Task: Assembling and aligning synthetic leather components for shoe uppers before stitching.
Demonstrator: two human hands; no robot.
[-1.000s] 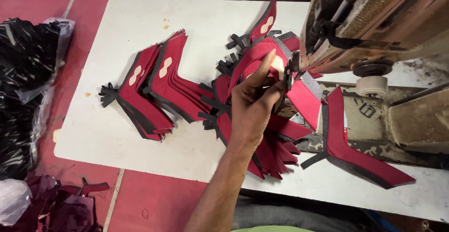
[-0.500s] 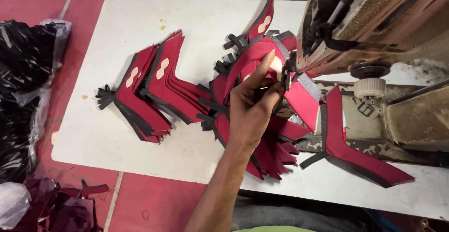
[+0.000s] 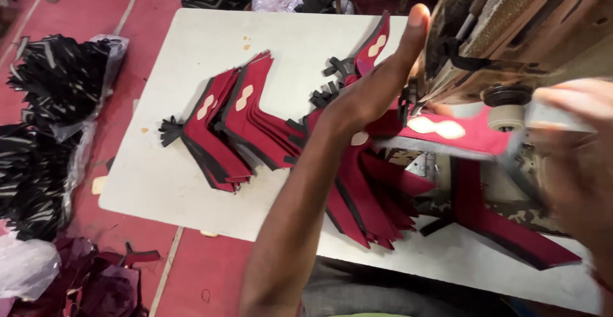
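Note:
My left hand (image 3: 373, 90) reaches up to the sewing machine (image 3: 523, 23), thumb pointing up. Its fingers close on the left end of a red felt piece (image 3: 472, 139) with a cream figure-eight patch, held flat under the machine head. My right hand (image 3: 575, 157) is blurred at the right end of that piece; its grip is unclear. Below my forearm, a fanned pile of red pieces (image 3: 367, 202) with black edging lies on the white table (image 3: 179, 189).
Another stack of red pieces (image 3: 220, 132) lies left of centre on the table. A long red strip (image 3: 504, 227) rests at the right by the machine base. Heaps of black pieces (image 3: 45, 132) and plastic bags (image 3: 25, 269) sit on the red floor at left.
My left hand rose from the fanned pile to the machine with a red piece. My right hand came into view at the right. The view moved closer.

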